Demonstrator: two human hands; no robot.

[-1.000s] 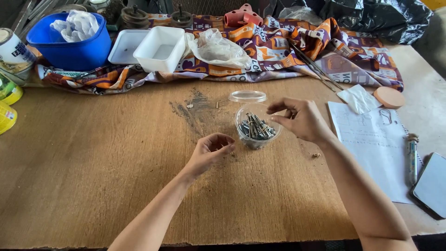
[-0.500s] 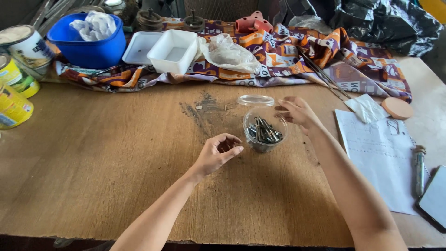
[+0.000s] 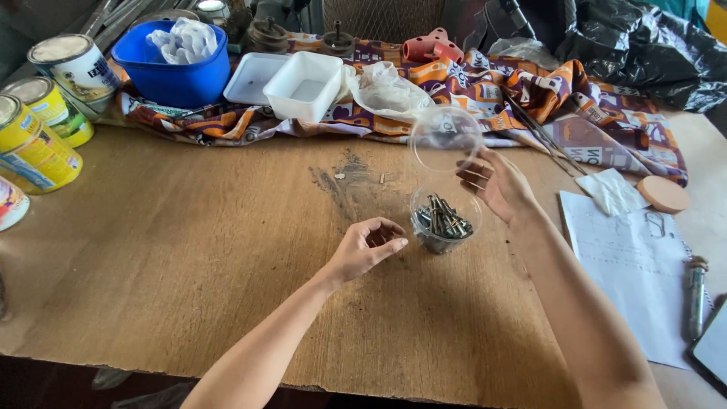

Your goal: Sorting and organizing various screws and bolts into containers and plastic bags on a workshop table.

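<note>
A small clear plastic cup (image 3: 419, 214) filled with screws and bolts (image 3: 447, 220) stands on the wooden table (image 3: 189, 257). My right hand (image 3: 500, 185) is just right of and above it, with its fingertips on the cup's clear round lid (image 3: 447, 140). The lid is lifted off the table and tilted toward me. My left hand (image 3: 367, 246) hovers left of the cup with loosely curled fingers, and I see nothing in it.
Paint cans (image 3: 34, 144) stand at the left edge. At the back are a blue bowl of rags (image 3: 182, 72) and white trays (image 3: 307, 83) on a patterned cloth (image 3: 530, 91). A paper sheet (image 3: 636, 265), a wooden disc (image 3: 663, 193) and an anchor bolt (image 3: 695, 291) lie at the right.
The lid lay flat on the table behind the cup; my right hand has picked it up and tilted it. My left hand has stayed beside the cup.
</note>
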